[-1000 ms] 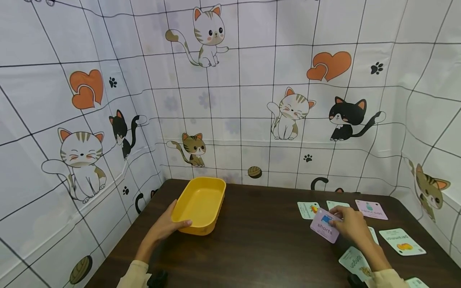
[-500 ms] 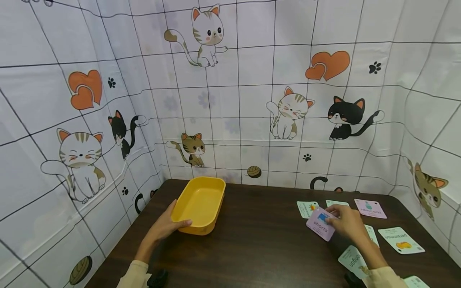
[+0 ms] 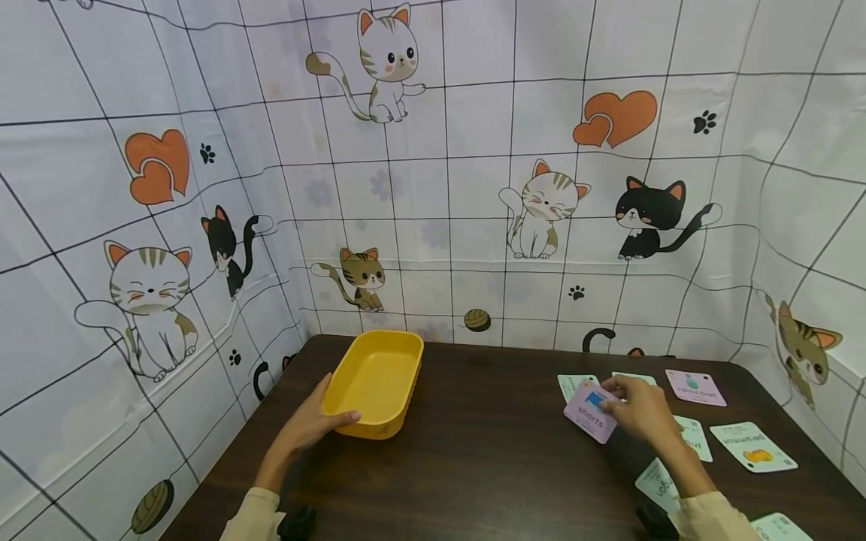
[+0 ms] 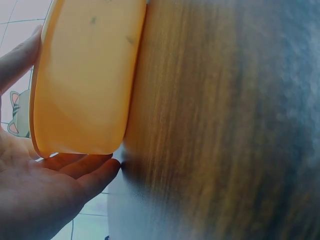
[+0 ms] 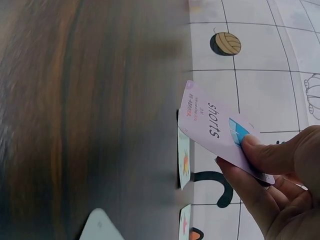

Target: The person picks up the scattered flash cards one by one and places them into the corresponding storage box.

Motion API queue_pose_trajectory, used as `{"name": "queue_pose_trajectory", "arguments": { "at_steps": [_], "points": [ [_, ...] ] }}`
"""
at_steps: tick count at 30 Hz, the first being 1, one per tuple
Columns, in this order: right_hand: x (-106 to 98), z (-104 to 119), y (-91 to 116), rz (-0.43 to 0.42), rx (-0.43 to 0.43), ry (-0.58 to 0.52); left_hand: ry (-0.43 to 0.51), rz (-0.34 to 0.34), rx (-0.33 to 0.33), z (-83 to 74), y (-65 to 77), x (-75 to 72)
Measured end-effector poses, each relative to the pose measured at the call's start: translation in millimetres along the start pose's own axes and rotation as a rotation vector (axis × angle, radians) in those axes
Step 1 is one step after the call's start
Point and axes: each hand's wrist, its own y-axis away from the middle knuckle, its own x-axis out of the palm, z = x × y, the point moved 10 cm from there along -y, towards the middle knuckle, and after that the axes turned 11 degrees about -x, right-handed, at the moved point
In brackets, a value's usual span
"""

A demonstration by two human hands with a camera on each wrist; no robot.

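Observation:
In the head view, my left hand (image 3: 307,417) holds the near left corner of a yellow plastic tray (image 3: 379,376), its thumb over the near rim. The left wrist view has the tray's wall (image 4: 85,90) close up, with fingers bent against its end. On the right, my right hand (image 3: 639,409) pinches a lilac card (image 3: 587,412) printed "shorts" between thumb and fingers. In the right wrist view the thumb presses the card's face (image 5: 210,117) beside a blue picture, and the card is tilted above the table. Inside the tray I see only bare yellow floor.
Several cards lie at the right of the dark wooden table (image 3: 473,458): a lilac "raincoat" card (image 3: 695,387), a persimmon card (image 3: 754,447), a green-edged card (image 3: 656,485) by my right forearm, and others. A cat-printed sheet (image 3: 473,188) hangs around the table's far sides.
My right hand has moved a little left with the shorts card, which overlaps more of the green card behind it. The left hand and tray have stayed put.

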Motion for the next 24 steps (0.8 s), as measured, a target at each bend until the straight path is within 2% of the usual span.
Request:
{"name": "queue_pose_trajectory", "arguments": {
  "at_steps": [9,18,24],
  "points": [
    [5.9,16.6,-9.7,-0.035,-0.041,-0.051,-0.015,-0.005,-0.011,1.0,-1.8,-0.2],
    [15.6,31.2,-17.1,-0.056,-0.039,-0.123,-0.036,-0.016,-0.039,4.7,-1.3,-1.2],
    [21.1,41.9,-21.5,-0.061,-0.039,-0.145,-0.038,-0.012,-0.032,3.2,-0.8,-1.1]
  ]
}}
